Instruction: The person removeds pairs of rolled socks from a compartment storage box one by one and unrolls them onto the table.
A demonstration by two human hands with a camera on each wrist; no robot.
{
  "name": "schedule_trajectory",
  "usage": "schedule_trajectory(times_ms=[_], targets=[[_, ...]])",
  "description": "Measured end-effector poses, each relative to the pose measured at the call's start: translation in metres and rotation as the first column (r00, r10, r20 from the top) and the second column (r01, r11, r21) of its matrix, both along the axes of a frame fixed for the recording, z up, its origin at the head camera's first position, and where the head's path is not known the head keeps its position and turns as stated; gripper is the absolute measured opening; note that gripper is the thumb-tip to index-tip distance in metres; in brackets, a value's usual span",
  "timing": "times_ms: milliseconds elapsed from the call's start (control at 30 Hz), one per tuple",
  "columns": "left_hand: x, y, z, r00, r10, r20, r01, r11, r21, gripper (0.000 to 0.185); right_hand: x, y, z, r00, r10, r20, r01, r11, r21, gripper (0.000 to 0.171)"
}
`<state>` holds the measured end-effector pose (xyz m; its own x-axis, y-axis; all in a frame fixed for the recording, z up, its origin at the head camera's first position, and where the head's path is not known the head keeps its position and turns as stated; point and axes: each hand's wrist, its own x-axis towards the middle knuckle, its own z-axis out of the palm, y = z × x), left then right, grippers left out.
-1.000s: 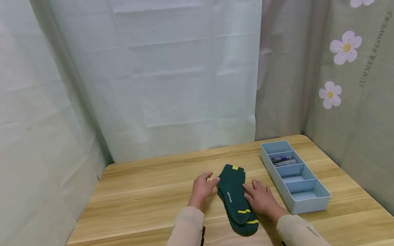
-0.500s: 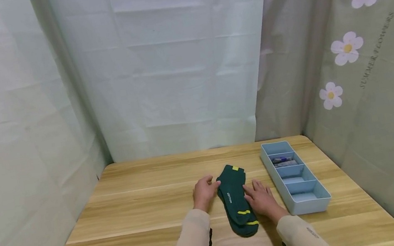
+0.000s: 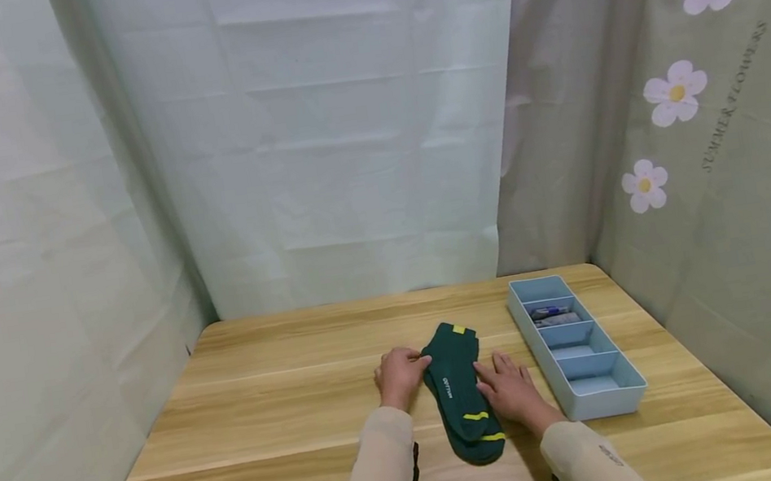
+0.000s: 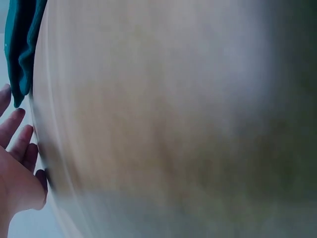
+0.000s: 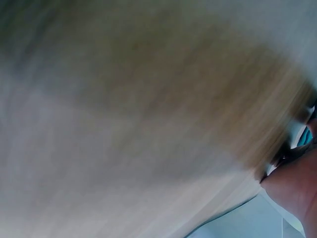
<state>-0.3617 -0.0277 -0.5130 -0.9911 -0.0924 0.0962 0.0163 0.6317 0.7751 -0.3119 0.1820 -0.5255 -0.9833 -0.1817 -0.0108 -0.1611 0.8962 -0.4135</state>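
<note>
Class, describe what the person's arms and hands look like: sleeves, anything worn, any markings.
Both hands, left hand and right hand, are bare. Long, close-fitting pale beige sleeves reach the wrists. The right sleeve carries small dark lettering, too small to read. Dark straps show under each wrist.

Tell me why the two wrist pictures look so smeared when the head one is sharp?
The head view is evenly lit and crisp: the green sock, the blue tray and both hands read clearly. The left wrist view sits so close to the table that the wood blurs; only the fingers and a sock edge show. The right wrist view is likewise blurred wood.
</note>
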Motion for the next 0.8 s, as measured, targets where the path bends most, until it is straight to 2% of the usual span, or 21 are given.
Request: schedule_trajectory(times_ms=[267,600,800], targets=[[-0.002,0.005,0.002,0.999,0.023,-0.024,-0.024,1.000,-0.016,0.012,0.000,0.000,0.001,1.000,-0.014,0.021,0.014,1.000,0.000,0.046],[-0.003,0.000,0.001,0.998,0.035,-0.047,-0.035,0.999,0.001,0.012,0.000,0.000,0.000,1.000,-0.006,0.014,0.006,1.000,0.016,0.046],[-0.002,-0.010,0.003,0.998,0.065,0.011,-0.065,0.998,0.025,0.012,0.001,0.002,-0.001,1.000,0.016,-0.021,-0.016,1.000,0.016,0.046]])
